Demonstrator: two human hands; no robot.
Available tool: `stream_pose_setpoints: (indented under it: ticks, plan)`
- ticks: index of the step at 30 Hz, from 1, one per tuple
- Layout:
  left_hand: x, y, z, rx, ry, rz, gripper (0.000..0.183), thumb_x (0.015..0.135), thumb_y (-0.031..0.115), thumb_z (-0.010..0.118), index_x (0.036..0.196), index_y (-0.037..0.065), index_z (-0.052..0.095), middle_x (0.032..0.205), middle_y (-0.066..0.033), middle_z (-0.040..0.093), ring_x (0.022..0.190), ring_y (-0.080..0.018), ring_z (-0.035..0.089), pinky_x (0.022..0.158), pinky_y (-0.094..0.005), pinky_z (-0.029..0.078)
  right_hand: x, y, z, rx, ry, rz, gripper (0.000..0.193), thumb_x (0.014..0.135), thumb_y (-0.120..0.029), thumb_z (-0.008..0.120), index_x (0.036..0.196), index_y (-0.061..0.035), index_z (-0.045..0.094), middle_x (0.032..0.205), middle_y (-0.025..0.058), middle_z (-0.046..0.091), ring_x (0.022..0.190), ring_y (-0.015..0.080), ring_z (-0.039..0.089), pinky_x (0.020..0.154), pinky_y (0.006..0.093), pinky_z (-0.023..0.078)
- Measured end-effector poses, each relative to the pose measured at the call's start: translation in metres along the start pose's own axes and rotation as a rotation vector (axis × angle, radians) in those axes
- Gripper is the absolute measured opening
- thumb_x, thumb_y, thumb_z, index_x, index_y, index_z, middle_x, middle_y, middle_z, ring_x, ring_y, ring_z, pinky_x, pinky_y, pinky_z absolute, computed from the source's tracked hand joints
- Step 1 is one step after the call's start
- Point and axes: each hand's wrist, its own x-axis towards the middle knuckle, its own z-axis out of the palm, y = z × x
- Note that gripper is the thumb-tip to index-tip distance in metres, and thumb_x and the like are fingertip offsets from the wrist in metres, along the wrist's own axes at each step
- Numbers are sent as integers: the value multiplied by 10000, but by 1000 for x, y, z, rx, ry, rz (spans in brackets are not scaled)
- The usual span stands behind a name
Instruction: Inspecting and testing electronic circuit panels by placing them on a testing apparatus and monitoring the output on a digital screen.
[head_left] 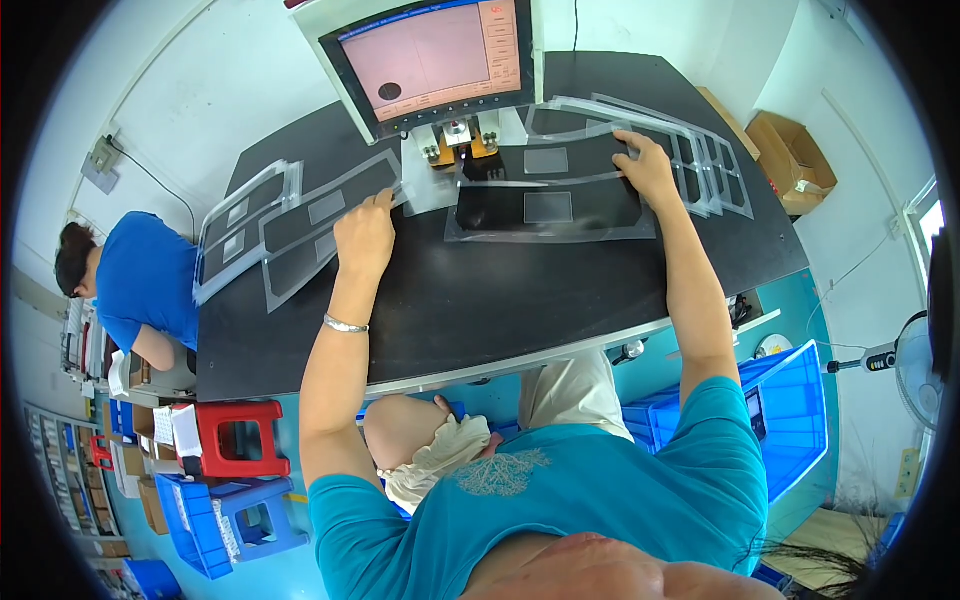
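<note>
A clear plastic sheet (549, 236) with two small rectangular outlines lies below the machine head (457, 134), on the dark table. My right hand (648, 172) has its thumb and fingers at this sheet's right edge, pinching it. To the left, a similar clear sheet (285, 290) lies at a slant, overlapping a stack of sheets (208, 285). The fingers of my left hand (364, 236) are closed at the slanted sheet's right edge; the fingertips are partly hidden. More clear sheets (735, 180) overlap in a pile just right of my right hand.
A monitor (430, 60) stands over the machine head. An open cardboard box (790, 160) is beyond the table's right edge, a blue crate (795, 420) at the lower right. Red (240, 440) and blue stools (262, 520) stand at left, near a person in blue (150, 275).
</note>
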Motion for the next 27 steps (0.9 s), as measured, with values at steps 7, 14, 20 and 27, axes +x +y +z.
stream_pose_setpoints:
  ticks: [7,14,20,27]
  plan:
    - [-12,30,-3,11,40,144,188,921,219,620,1014,60,656,887,-98,686,802,-276,697,639,-380,553,4,1,5,-35,71,25,472,794,-98,643,1258,-12,638,1209,189,657,739,236,724,799,340,560]
    - [-12,29,-4,-12,1,135,213,924,219,622,1051,51,649,927,-101,682,826,-275,693,678,-381,554,7,7,7,-36,82,13,469,805,-104,642,1263,-8,633,1207,193,659,741,236,724,804,342,558]
    - [-14,29,-3,-33,17,153,272,889,187,643,1141,83,649,981,-99,676,872,-284,682,685,-384,553,6,9,4,70,99,28,472,822,-160,699,1266,-16,633,1200,200,663,723,215,719,813,343,554]
    - [-16,27,-2,-21,90,201,270,859,149,651,1127,126,673,938,-67,674,870,-255,643,696,-393,524,7,15,1,14,10,14,512,785,-191,716,1265,-30,638,1213,192,670,1105,293,652,970,362,482]
